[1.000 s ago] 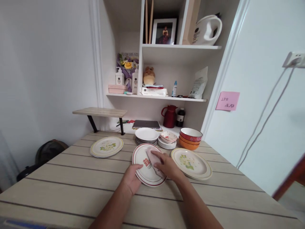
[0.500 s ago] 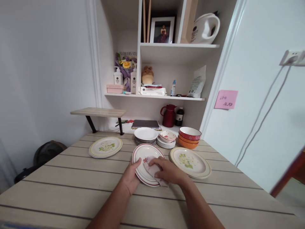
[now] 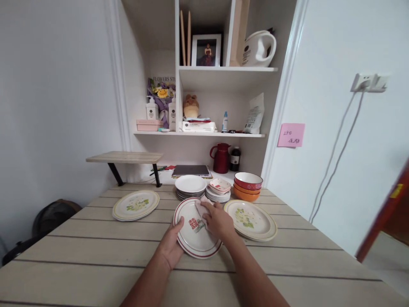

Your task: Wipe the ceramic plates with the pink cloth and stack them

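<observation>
Centrally, a red-rimmed plate (image 3: 194, 239) is resting on the desk (image 3: 96, 256), the left hand (image 3: 171, 246) clasping its near-left rim, thumb on top. The right hand (image 3: 219, 219), fingers closed together over a pale cloth (image 3: 201, 209), is pressing it onto the plate's far side. A left floral plate (image 3: 136, 204) and a right floral plate (image 3: 252, 215) are flanking it, with stacked bowls (image 3: 247, 186) behind.

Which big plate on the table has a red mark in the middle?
The red-rimmed plate under the cloth; the left plate and right plate show green flowers.
</observation>
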A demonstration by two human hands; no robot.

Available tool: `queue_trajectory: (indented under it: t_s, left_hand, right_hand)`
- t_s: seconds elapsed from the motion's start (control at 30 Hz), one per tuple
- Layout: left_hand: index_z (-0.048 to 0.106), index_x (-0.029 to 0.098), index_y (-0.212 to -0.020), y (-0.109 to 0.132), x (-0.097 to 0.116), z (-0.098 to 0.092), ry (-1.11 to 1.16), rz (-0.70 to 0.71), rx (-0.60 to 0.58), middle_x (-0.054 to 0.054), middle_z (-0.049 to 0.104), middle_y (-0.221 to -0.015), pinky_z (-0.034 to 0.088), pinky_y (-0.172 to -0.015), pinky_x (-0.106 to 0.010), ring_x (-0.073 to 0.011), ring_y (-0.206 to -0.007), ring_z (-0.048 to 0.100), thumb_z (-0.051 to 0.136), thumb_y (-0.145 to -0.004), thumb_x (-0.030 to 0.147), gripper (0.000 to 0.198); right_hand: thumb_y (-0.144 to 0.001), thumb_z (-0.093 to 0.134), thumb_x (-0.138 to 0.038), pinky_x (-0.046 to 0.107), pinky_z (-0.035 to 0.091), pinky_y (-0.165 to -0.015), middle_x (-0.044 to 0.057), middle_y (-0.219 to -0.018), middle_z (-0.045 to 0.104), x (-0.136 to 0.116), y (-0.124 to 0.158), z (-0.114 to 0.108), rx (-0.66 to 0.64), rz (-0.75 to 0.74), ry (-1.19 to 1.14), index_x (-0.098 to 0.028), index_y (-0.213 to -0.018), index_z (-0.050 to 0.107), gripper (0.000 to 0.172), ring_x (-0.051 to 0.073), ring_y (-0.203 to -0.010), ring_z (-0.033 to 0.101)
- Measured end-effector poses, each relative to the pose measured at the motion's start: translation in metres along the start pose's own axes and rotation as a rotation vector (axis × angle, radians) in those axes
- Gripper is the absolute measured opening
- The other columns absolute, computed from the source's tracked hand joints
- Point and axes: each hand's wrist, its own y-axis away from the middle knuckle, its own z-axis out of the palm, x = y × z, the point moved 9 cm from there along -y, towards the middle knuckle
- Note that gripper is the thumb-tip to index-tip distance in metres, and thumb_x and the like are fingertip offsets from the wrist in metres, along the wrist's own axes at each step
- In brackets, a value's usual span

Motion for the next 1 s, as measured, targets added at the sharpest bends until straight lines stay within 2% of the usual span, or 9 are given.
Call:
queue_trajectory:
  t_s: [0.1,0.2,0.27,0.33,0.47,0.57,0.73,0.87,1.0]
  left_hand:
    - [0.047,0.006,-0.138,-0.004,-0.004,-0.008,0.029,-0.015,0.023,-0.020,0.071,-0.112,0.044,-0.103,-0.044,-0.0301,-0.111,0.064,0.062,-0.085,0.028,0.060]
    - [0.046,0.011,-0.140,-0.004,-0.005,-0.006,0.060,-0.018,-0.010,-0.018,0.070,-0.116,0.042,-0.104,-0.046,-0.0294,-0.113,0.063,0.059,-0.086,0.036,0.060]
    - [0.049,0.012,-0.137,-0.002,-0.004,0.002,0.073,-0.031,-0.072,-0.018,0.069,-0.118,0.042,-0.105,-0.045,-0.0288,-0.115,0.062,0.052,-0.088,0.048,0.061]
    - [0.054,0.010,-0.133,-0.001,-0.004,0.009,0.079,-0.045,-0.136,-0.018,0.069,-0.119,0.041,-0.105,-0.043,-0.0286,-0.118,0.060,0.041,-0.087,0.061,0.070]
    - [0.058,0.008,-0.127,-0.003,-0.006,0.008,0.051,-0.056,-0.148,-0.020,0.069,-0.115,0.042,-0.104,-0.042,-0.0297,-0.118,0.059,0.037,-0.082,0.069,0.079]
    - [0.056,0.011,-0.130,-0.006,-0.006,0.004,0.042,-0.024,-0.117,-0.018,0.070,-0.115,0.042,-0.103,-0.042,-0.0288,-0.118,0.060,0.042,-0.082,0.065,0.073]
    - [0.050,0.019,-0.138,-0.003,-0.006,0.009,0.069,-0.014,-0.121,-0.015,0.067,-0.122,0.038,-0.107,-0.044,-0.0272,-0.120,0.058,0.042,-0.083,0.064,0.072]
    - [0.049,0.015,-0.139,-0.001,-0.006,0.013,0.093,-0.027,-0.148,-0.017,0.065,-0.125,0.036,-0.109,-0.044,-0.0283,-0.124,0.055,0.039,-0.084,0.065,0.075]
    - [0.047,0.017,-0.141,-0.003,-0.003,0.007,0.122,-0.016,-0.136,-0.016,0.065,-0.127,0.035,-0.109,-0.045,-0.0281,-0.124,0.055,0.040,-0.085,0.063,0.072]
  right_hand:
    - [-0.081,0.057,-0.027,0.029,0.039,-0.069,0.005,-0.115,0.059,0.013,0.013,-0.002,-0.095,0.020,0.089,-0.037,-0.125,0.056,0.045,0.022,-0.091,0.062]
    - [-0.071,0.062,-0.020,0.029,0.038,-0.073,0.004,-0.108,0.064,0.008,0.027,0.000,-0.226,-0.115,0.038,-0.031,-0.112,0.063,0.042,0.022,-0.093,0.060]
    - [-0.068,0.064,-0.018,0.028,0.038,-0.075,0.002,-0.105,0.065,-0.010,0.035,0.005,-0.313,-0.271,-0.054,-0.029,-0.106,0.065,0.040,0.022,-0.095,0.059]
    - [-0.068,0.064,-0.018,0.028,0.039,-0.080,0.001,-0.106,0.065,-0.032,0.042,0.010,-0.357,-0.417,-0.155,-0.028,-0.105,0.065,0.038,0.021,-0.097,0.057]
    - [-0.072,0.062,-0.014,0.026,0.039,-0.087,0.001,-0.104,0.062,-0.073,0.042,0.020,-0.274,-0.584,-0.319,-0.027,-0.108,0.066,0.039,0.018,-0.099,0.056]
    - [-0.080,0.057,-0.015,0.025,0.040,-0.086,0.002,-0.106,0.058,-0.079,0.025,0.023,-0.113,-0.505,-0.308,-0.032,-0.120,0.063,0.043,0.016,-0.096,0.057]
    - [-0.092,0.049,-0.027,0.027,0.041,-0.084,0.006,-0.112,0.057,-0.057,-0.004,0.009,0.123,-0.274,-0.122,-0.035,-0.134,0.054,0.043,0.019,-0.100,0.057]
    - [-0.092,0.049,-0.030,0.027,0.040,-0.074,0.005,-0.113,0.056,-0.020,-0.010,0.000,0.118,-0.111,-0.003,-0.039,-0.134,0.051,0.044,0.019,-0.098,0.059]
    - [-0.087,0.052,-0.026,0.027,0.038,-0.070,0.006,-0.110,0.060,0.016,0.000,-0.003,-0.009,-0.013,0.055,-0.034,-0.127,0.055,0.042,0.020,-0.093,0.060]
